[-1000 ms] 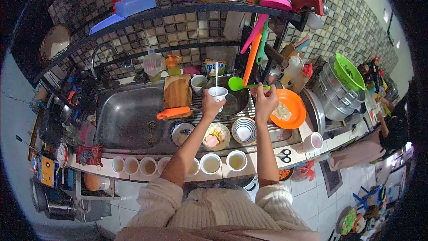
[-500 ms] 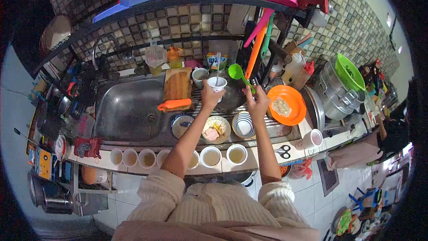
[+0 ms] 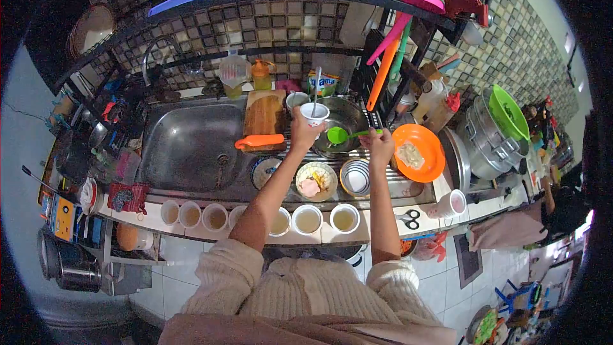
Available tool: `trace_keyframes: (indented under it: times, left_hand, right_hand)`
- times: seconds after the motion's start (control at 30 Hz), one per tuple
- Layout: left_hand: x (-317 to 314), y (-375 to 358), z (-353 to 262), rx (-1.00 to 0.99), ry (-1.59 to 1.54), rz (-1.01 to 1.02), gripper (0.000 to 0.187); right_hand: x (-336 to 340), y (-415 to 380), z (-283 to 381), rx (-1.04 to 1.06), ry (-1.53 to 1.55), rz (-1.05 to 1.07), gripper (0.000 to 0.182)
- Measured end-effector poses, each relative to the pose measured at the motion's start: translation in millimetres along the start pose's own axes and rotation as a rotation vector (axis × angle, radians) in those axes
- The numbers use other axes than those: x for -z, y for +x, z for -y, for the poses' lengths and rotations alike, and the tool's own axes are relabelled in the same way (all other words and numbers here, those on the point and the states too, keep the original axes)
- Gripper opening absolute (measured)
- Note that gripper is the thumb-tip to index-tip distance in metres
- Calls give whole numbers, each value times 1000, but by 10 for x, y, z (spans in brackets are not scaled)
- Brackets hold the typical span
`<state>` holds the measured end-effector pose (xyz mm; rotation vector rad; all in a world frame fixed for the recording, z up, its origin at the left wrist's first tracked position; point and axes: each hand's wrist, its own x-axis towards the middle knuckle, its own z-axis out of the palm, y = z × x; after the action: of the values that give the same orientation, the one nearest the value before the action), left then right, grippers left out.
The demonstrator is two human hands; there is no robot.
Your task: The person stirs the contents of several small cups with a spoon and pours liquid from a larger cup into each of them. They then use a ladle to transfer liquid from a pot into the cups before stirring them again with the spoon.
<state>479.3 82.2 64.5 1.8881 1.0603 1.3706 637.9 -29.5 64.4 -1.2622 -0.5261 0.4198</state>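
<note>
Down goes the green ladle (image 3: 336, 135): its bowl was raised higher a moment ago and now sits low within the rim of the metal pot (image 3: 359, 117), with the right hand (image 3: 381, 145) closed on its handle. From where I'm standing, the left hand (image 3: 303, 133) has its fingers wrapped round a white cup (image 3: 315, 111), held up by the pot's near left side with a spoon (image 3: 317, 82) standing in it. That tall spoon could tip the cup, or get knocked by the ladle, if either wrist turned carelessly. A full ladle lifted at a slant would probably drip between pot and cup, and a hot pour might make those fingers flinch; I can't tell whether it's hot. I'd worry more about the left forearm, slanting over the row of filled cups (image 3: 308, 220) along the worktop's (image 3: 327, 230) near edge: a dropped elbow could push one off.
</note>
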Motion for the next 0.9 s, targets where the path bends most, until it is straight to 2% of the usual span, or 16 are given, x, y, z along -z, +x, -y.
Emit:
trace_keyframes:
  times: [0.17,0.27,0.43,0.5,0.53,0.57,0.63,0.67,0.73,0.8,0.9]
  left_hand:
    - [-71,-19,-46,55,-31,84,67]
    - [-95,-23,-160,147,68,164,68]
    - [-251,-25,-112,174,161,208,71]
    - [-288,-36,-132,197,193,211,71]
    - [-300,-42,-139,197,193,212,71]
    - [-307,-40,-146,159,179,208,73]
    - [-333,-26,-93,121,165,204,74]
    - [-342,-19,-63,122,129,227,74]
    - [-337,-1,-38,122,92,248,75]
    - [-322,1,0,-1,-27,150,74]
    - [-329,21,28,58,4,107,74]
  right_hand:
    - [-36,5,300,11,145,-41,23]
    - [-60,19,485,170,-41,-78,26]
    - [-237,-90,737,279,83,-82,27]
    - [-272,-99,753,351,96,-36,26]
    - [-263,-92,728,403,-30,-10,26]
    - [-256,-94,715,403,-29,-11,26]
    - [-230,-114,681,527,-233,108,25]
    - [-215,-114,639,503,-207,147,22]
    - [-215,-166,619,575,-200,107,21]
    - [-201,-204,571,644,-194,66,21]
    - [-167,-182,374,633,-183,-29,19]
